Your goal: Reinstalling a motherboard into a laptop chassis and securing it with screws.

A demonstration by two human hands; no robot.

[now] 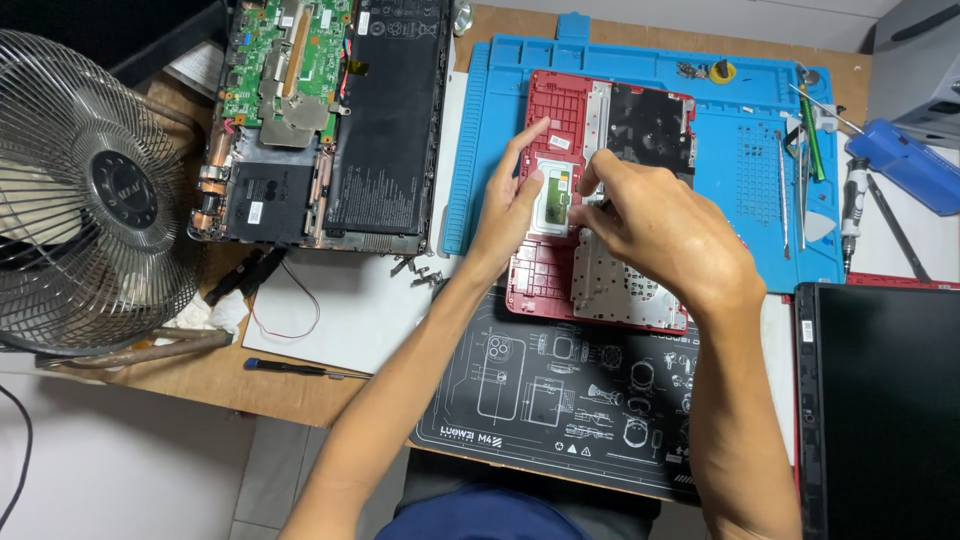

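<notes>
Two hands are parked over a red laptop palmrest shell (548,285), which is flipped inside-up and laid half on the blue silicone repair mat (740,170), half on the black work mat (560,410) in front. The left hand (512,205) is pressed flat-ish against the shell, fingers stretched along the edge of the pale touchpad module (553,195), not gripping anything. The right hand (655,235) is curled up with its fingertips pinched together right at the touchpad; whether something tiny is actually held in there can't be told. A black film patch (650,125) is seen on the shell's far corner. Tweezers and pry tools (800,160) are lined up on the blue mat's right side, with a blue electric screwdriver (905,160) beyond. An opened laptop base (325,120), board and battery exposed, is set off to the left, beside a metal desk fan (95,190). A dark screen panel (880,410) is leaned in at the right.
</notes>
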